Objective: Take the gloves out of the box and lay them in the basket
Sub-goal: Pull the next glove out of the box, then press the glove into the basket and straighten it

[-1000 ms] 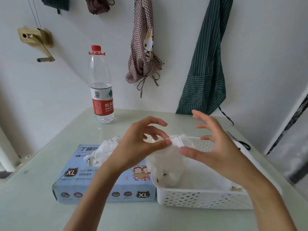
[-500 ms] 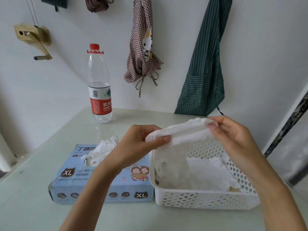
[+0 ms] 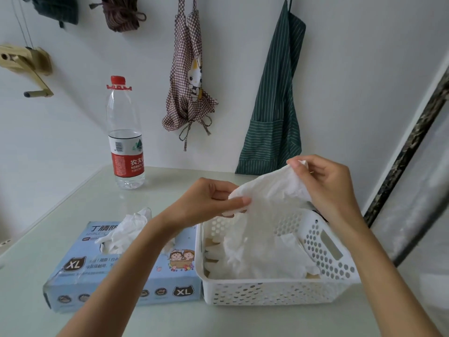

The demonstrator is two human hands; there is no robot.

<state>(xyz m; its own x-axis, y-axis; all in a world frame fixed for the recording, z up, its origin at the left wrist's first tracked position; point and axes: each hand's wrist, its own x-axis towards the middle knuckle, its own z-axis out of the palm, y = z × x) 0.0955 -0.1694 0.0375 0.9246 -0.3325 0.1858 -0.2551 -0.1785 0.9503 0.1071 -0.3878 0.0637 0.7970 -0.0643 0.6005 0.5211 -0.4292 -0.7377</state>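
Pinching glove (image 3: 269, 190) between both hands' fingers (image 3: 239, 201).

Left hand (image 3: 206, 203) and right hand (image 3: 325, 188) each pinch an edge of a white glove (image 3: 269, 190), stretched between them above the white basket (image 3: 279, 291). More gloves (image 3: 262, 256) lie in the basket below the fingers (image 3: 239, 201). Blue glove box (image 3: 116, 280) sits on the worktop (image 3: 170, 319) left of the fingers, touching the basket, a glove (image 3: 128, 229) sticking out. Water bottle (image 3: 126, 139) stands well beyond.

Table (image 3: 60, 227) w/ box (image 3: 126, 271), basket (image 3: 272, 290), bottle (image 3: 126, 137).
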